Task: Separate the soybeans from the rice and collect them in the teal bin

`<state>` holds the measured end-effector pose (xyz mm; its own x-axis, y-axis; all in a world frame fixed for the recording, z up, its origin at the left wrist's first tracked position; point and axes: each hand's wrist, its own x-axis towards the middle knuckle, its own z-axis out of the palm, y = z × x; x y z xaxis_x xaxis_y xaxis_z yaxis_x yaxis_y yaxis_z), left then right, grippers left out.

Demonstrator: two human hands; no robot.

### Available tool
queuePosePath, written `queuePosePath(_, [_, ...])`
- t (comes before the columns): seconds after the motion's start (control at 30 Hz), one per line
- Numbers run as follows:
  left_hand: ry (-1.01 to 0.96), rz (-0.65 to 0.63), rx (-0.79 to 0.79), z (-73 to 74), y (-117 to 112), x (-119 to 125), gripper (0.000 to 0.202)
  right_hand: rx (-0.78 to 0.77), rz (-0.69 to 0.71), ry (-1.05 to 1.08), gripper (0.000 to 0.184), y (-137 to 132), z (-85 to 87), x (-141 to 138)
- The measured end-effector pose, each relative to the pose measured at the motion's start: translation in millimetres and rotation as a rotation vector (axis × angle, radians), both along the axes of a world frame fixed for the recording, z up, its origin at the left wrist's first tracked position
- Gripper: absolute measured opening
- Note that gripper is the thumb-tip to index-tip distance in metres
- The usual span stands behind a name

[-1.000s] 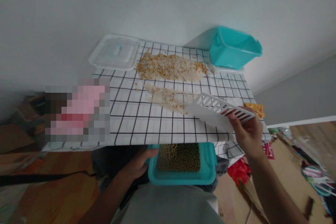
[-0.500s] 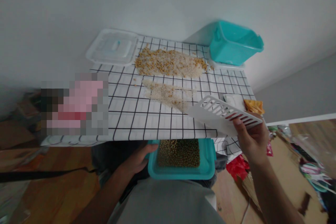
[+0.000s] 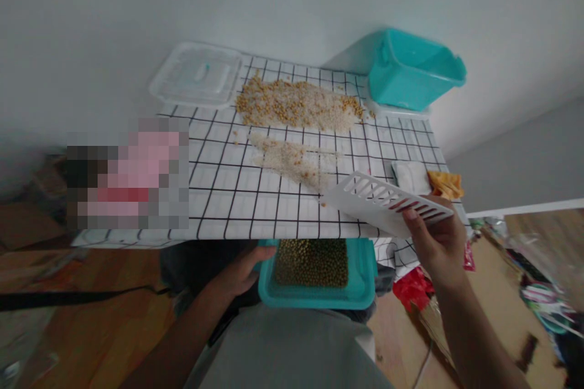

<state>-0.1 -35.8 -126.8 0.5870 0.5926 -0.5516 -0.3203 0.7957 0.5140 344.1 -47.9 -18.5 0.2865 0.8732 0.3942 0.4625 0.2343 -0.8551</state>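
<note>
My right hand (image 3: 435, 234) grips a white slotted plastic divider (image 3: 365, 213), tilted at the front right of the table with its left edge by the spilled grains. My left hand (image 3: 244, 267) is closed on the left rim of a teal bin (image 3: 314, 299), thumb on top. That bin sits at my lap under the table's front edge and holds greenish and yellowish beans (image 3: 314, 264). A thin patch of pale grains (image 3: 292, 158) lies on the checked cloth. Behind it spreads a larger heap of yellow beans and pale grains (image 3: 296, 103).
A teal bin (image 3: 415, 73) stands at the back right on a clear lid. Another clear lid (image 3: 198, 76) lies at the back left. A white packet (image 3: 410, 177) and a yellow cloth-like piece (image 3: 444, 185) rest at the right edge. A blurred pink thing (image 3: 141, 164) is at the left.
The view has shifted slightly. The divider has dipped a little relative to the table, staying in my right hand. My left hand still holds the bin's rim.
</note>
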Motion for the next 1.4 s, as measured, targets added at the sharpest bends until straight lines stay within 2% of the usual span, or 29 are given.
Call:
queuePosePath(0.4, [0.031, -0.034, 0.012, 2.9, 1.7, 0.1, 0.042, -0.006, -0.094, 0.014, 0.014, -28.2, -2.3, 7.0])
queuePosePath(0.7, [0.043, -0.006, -0.011, 5.9, 2.9, 5.0, 0.045, -0.033, 0.008, -0.037, 0.018, -34.7, 4.4, -1.0])
queuePosePath(0.9, [0.040, -0.010, -0.020, 6.9, 3.6, 5.7, 0.044, -0.085, 0.158, -0.070, 0.020, -47.4, 12.8, -2.9])
queuePosePath(1.0, [0.055, -0.009, -0.019, 7.0, 3.2, 4.6, 0.041, -0.004, 0.071, -0.076, 0.018, -33.7, 16.0, -5.3])
queuePosePath(1.1, [0.060, -0.022, -0.021, 4.2, 1.9, 1.7, 0.039, 0.116, -0.066, -0.067, 0.015, -6.2, 18.0, -12.0])
queuePosePath(1.23, [0.077, -0.055, -0.028, -0.6, 0.1, -3.4, 0.036, 0.081, -0.122, -0.034, 0.018, 22.9, 17.4, -24.2])
queuePosePath(1.4, [0.065, -0.042, -0.011, 1.0, -0.5, -4.8, 0.037, 0.041, -0.147, -0.004, 0.020, 33.8, 10.7, -29.7])
